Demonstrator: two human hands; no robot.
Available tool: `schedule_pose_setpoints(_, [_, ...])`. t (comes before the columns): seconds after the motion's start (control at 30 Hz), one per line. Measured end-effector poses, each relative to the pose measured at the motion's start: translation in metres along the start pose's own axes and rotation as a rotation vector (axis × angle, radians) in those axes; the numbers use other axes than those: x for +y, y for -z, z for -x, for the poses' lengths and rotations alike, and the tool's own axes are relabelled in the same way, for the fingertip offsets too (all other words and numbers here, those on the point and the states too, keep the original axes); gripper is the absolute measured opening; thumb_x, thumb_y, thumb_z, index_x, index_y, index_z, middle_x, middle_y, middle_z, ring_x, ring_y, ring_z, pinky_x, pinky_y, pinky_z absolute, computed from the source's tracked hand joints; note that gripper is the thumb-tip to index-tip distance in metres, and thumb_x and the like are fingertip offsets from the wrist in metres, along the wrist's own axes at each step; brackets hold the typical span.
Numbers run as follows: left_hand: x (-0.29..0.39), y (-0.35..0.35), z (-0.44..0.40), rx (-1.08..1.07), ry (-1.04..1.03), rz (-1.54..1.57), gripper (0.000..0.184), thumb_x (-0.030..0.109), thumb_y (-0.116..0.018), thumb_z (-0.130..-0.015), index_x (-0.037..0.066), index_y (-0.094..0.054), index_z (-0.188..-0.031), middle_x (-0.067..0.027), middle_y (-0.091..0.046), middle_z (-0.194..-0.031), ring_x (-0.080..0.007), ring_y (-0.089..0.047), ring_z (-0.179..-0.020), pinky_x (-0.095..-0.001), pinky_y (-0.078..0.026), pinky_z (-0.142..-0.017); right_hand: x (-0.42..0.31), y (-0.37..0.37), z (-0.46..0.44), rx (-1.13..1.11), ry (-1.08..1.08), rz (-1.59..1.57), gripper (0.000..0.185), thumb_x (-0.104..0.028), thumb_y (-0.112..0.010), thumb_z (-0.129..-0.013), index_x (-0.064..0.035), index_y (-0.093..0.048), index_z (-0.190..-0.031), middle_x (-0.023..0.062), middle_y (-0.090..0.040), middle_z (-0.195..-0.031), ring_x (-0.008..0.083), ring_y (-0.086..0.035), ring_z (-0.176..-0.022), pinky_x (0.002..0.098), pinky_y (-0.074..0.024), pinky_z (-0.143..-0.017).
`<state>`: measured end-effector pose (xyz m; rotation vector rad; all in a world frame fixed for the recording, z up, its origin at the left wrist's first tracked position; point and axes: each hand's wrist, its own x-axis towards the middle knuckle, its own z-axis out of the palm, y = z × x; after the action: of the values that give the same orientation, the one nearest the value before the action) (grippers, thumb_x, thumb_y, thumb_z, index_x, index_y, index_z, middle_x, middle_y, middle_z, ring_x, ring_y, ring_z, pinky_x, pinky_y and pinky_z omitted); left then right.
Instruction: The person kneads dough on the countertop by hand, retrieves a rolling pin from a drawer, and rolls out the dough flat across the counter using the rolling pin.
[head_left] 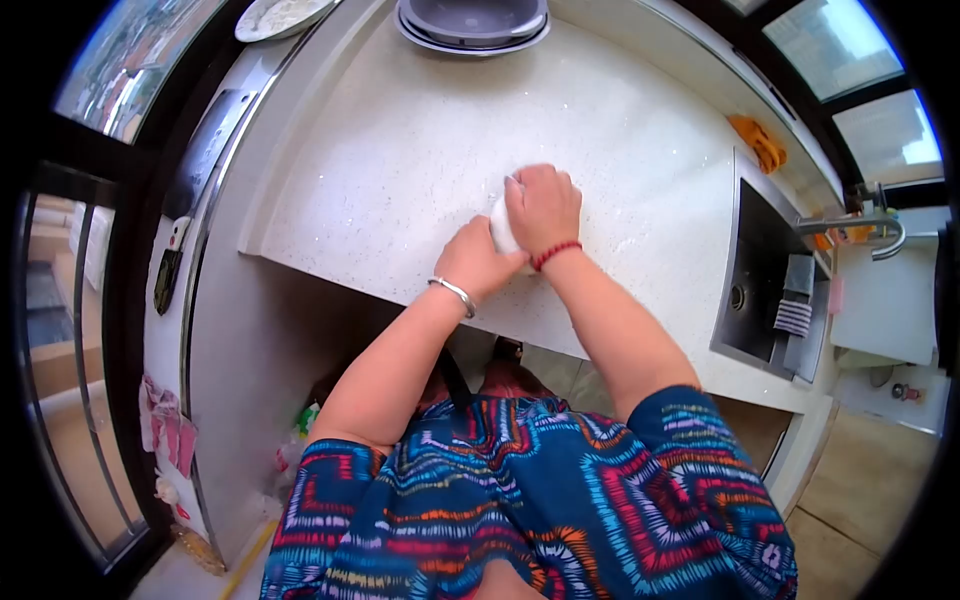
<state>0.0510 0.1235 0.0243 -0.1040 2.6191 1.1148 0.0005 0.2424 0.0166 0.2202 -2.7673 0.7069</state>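
Note:
A white lump that looks like dough [503, 230] sits on the pale speckled countertop [380, 160], mostly covered by my two hands. My left hand [476, 258], with a silver bangle at the wrist, is closed against its near left side. From the right, my right hand [544, 207] wraps over the lump with bent fingers; a red bead bracelet [555, 255] circles that wrist. Both hands are close together, low at the counter surface. The lump's underside and far side are hidden.
Stacked grey bowls [475, 22] stand at the far edge. A cleaver [207, 150] and a smaller knife [172, 265] lie on the left ledge, below a plate [283, 15] with white contents. To the right are a sink [765, 270], a faucet [860, 225] and an orange cloth [758, 143].

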Motion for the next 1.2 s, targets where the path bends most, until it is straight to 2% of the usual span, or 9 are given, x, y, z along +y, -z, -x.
schedule_pose_setpoints(0.17, [0.005, -0.001, -0.017, -0.133, 0.257, 0.427, 0.040, 0.023, -0.076, -0.069, 0.000, -0.052, -0.092, -0.0117, -0.061, -0.078, -0.0162, -0.063, -0.067, -0.0259, -0.050, -0.046, -0.004, 0.000, -0.029, -0.220, -0.188, 0.010, 0.021, -0.027, -0.059, -0.081, -0.0069, -0.066, -0.079, 0.0119, -0.063, -0.090, 0.0304, -0.057, -0.088, 0.0453, -0.0438, -0.078])
schedule_pose_setpoints(0.23, [0.013, -0.003, -0.012, 0.204, -0.011, 0.409, 0.036, 0.015, -0.074, -0.069, 0.000, -0.050, -0.091, -0.0105, -0.059, -0.078, -0.0168, -0.061, -0.066, -0.0293, -0.050, -0.050, 0.003, 0.007, -0.031, -0.232, -0.225, -0.106, 0.021, -0.026, -0.060, -0.080, -0.0056, -0.065, -0.078, 0.0124, -0.063, -0.088, 0.0297, -0.057, -0.086, 0.0432, -0.0444, -0.078])
schedule_pose_setpoints(0.3, [0.024, -0.007, -0.002, 0.309, -0.100, 0.263, 0.034, 0.008, -0.073, -0.068, 0.002, -0.049, -0.091, -0.0119, -0.058, -0.084, -0.0199, -0.059, -0.070, -0.0307, -0.050, -0.059, 0.018, 0.021, -0.021, -0.086, -0.232, -0.756, 0.016, -0.020, -0.059, -0.085, -0.0046, -0.062, -0.080, 0.0032, -0.062, -0.081, 0.0131, -0.056, -0.075, 0.0281, -0.0457, -0.069])
schedule_pose_setpoints(0.37, [0.029, -0.012, 0.004, 0.512, -0.653, 0.035, 0.036, 0.004, -0.073, -0.065, 0.003, -0.050, -0.093, -0.0150, -0.057, -0.092, -0.0267, -0.058, -0.080, -0.0338, -0.049, -0.070, 0.036, 0.042, -0.011, 0.009, -0.188, -1.075, 0.012, -0.016, -0.059, -0.086, -0.0049, -0.060, -0.081, 0.0001, -0.060, -0.080, 0.0079, -0.052, -0.073, 0.0222, -0.0435, -0.067])
schedule_pose_setpoints(0.57, [0.026, -0.005, 0.020, 0.359, -0.801, -0.012, 0.043, 0.003, -0.072, -0.065, 0.005, -0.054, -0.105, -0.0155, -0.055, -0.101, -0.0337, -0.055, -0.091, -0.0392, -0.047, -0.077, 0.096, 0.066, 0.020, 0.200, -0.551, -0.807, 0.012, -0.018, -0.061, -0.080, -0.0076, -0.064, -0.076, 0.0041, -0.061, -0.071, 0.0160, -0.056, -0.069, 0.0300, -0.0456, -0.066])
schedule_pose_setpoints(0.63, [0.037, 0.004, 0.013, 0.411, -0.654, 0.114, 0.041, 0.000, -0.070, -0.068, 0.004, -0.055, -0.106, -0.0153, -0.055, -0.103, -0.0329, -0.056, -0.091, -0.0380, -0.048, -0.078, 0.075, 0.061, 0.012, 0.339, -0.079, -0.333, 0.012, -0.020, -0.061, -0.079, -0.0090, -0.066, -0.080, 0.0079, -0.064, -0.075, 0.0253, -0.060, -0.073, 0.0353, -0.0471, -0.070])
schedule_pose_setpoints(0.77, [0.075, -0.009, -0.015, 0.397, -0.819, -0.191, 0.039, 0.015, -0.065, -0.078, 0.003, -0.056, -0.113, -0.0165, -0.056, -0.118, -0.0343, -0.054, -0.106, -0.0427, -0.044, -0.088, 0.032, 0.047, 0.019, -0.385, 0.096, 0.248, 0.049, -0.035, -0.049, -0.089, -0.0090, -0.046, -0.130, 0.0131, -0.046, -0.137, 0.0258, -0.039, -0.130, 0.0512, -0.0249, -0.108])
schedule_pose_setpoints(0.83, [0.088, -0.035, -0.027, 0.062, -0.666, -0.478, 0.054, 0.031, -0.059, -0.082, 0.003, -0.050, -0.128, -0.0177, -0.050, -0.131, -0.0358, -0.043, -0.124, -0.0436, -0.032, -0.105, 0.031, 0.046, 0.027, -0.479, 0.106, 0.297, 0.049, -0.035, -0.049, -0.089, -0.0090, -0.046, -0.130, 0.0132, -0.045, -0.138, 0.0258, -0.039, -0.130, 0.0509, -0.0245, -0.108])
schedule_pose_setpoints(1.2, [0.090, -0.057, -0.035, 0.007, -0.582, -0.543, 0.074, 0.038, -0.063, -0.075, 0.012, -0.040, -0.140, -0.0200, -0.037, -0.143, -0.0369, -0.032, -0.134, -0.0483, -0.019, -0.111, 0.057, 0.044, 0.028, -0.193, 0.144, 0.245, 0.052, -0.035, -0.046, -0.090, -0.0087, -0.041, -0.134, 0.0138, -0.042, -0.140, 0.0255, -0.036, -0.132, 0.0496, -0.0225, -0.110])
